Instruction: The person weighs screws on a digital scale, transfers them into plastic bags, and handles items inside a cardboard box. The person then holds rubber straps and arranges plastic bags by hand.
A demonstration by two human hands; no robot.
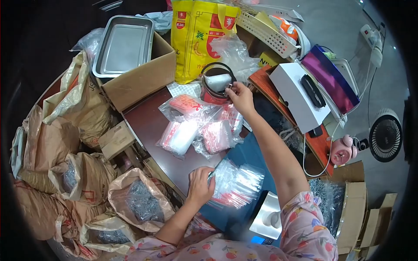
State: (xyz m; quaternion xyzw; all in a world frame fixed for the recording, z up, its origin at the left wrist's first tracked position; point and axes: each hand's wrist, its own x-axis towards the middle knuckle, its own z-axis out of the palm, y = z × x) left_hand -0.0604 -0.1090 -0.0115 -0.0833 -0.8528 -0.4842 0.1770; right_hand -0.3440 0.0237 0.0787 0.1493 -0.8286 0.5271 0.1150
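Note:
My right hand [239,96] is at the rim of a round dark-rimmed container [213,96], its fingers pinched together; what they hold there is too small to make out. A white packet [217,81] lies in that container. Lower down, my left hand [201,186] is closed at the left edge of a fanned stack of clear plastic bags [237,185] with red marks, with a small dark object partly hidden at its fingers. Between the hands, bundles of red-and-white bags [180,135] lie on the table [146,115]. The clear stack rests on a blue surface [257,152].
A digital scale [266,219] stands near my right elbow. Open sacks [139,198] with metal pieces line the left. A cardboard box [139,80] with a metal tray [126,45], a yellow bag [198,39] and a white box [296,95] stand beyond. A fan [385,135] is far right.

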